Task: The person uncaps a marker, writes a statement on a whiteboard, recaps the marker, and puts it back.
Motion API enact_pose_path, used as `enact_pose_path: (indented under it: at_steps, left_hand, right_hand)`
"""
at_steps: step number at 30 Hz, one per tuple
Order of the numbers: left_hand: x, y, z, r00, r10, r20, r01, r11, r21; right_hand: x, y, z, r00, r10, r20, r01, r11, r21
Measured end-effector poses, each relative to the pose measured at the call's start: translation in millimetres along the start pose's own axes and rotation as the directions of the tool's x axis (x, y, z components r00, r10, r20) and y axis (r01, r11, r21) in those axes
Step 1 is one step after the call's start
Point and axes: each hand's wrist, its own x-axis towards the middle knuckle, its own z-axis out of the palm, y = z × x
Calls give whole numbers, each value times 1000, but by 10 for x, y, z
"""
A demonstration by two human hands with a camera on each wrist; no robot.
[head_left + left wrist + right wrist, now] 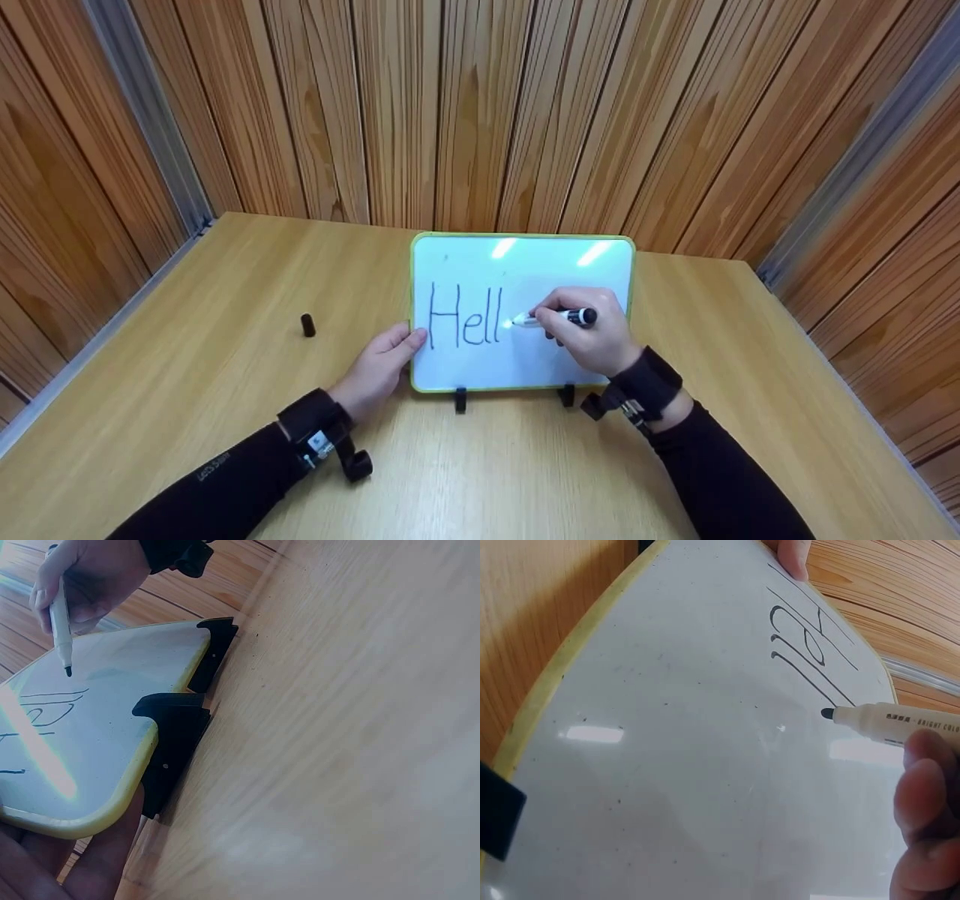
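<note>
White gloss and a few bright streaks of glare: a rectangular whiteboard with a yellow-green rim (502, 367) is standing propped on two hooked black feet (460, 400) in the middle of a pale wood-grain bench (487, 472). Dark handwritten letters "Hell" (472, 328) are running across its left half.

So lettering is looking like the step in hand, lol. The right hand (589, 334) is pinching a slim white marker with a black tip (885, 722), that grip clamping firmly round the barrel. The tip is pointing at the board just beside the last "l"; whether it's actually touching, I'm not able to tell. The left hand (379, 367) is clasping the board's left edge, thumb lying over the front and fingers going behind.

Over on the left, a small black cylinder, probably the marker's cap (307, 325), is resting on the bench, well apart from everything.

IMO the next move is calling for bare white right of the "l", light tip pressure, and the left grip bracing against wobble. A trailing knuckle could be smudging fresh ink, so I'd be watching that.
</note>
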Motion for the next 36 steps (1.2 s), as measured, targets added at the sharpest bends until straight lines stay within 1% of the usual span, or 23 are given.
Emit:
enact_pose_path:
  at_steps: [7,12,16,23,29,36]
  left_hand:
    - [-3,-7,0,1000,-4,-18,4,1000,2]
    - [-2,-11,12,1000,1,-28,-1,1000,-18]
    - [5,-15,8,999,1,-34,-1,1000,-12]
    - [14,-18,17,999,13,-32,-13,1000,-15]
    - [18,-18,24,999,11,-51,-12,1000,-19]
    - [18,-11,16,999,12,-52,-11,1000,4]
  right_hand:
    - [12,22,13,999,-42,-18,42,999,-1]
    - [14,35,22,997,-72,-20,71,997,-41]
    - [9,38,30,997,-74,-20,73,996,-57]
    - [0,46,52,997,-75,-19,75,996,-42]
    - [-9,35,70,998,-67,20,68,997,-40]
    - [-15,10,87,996,-35,85,37,999,-23]
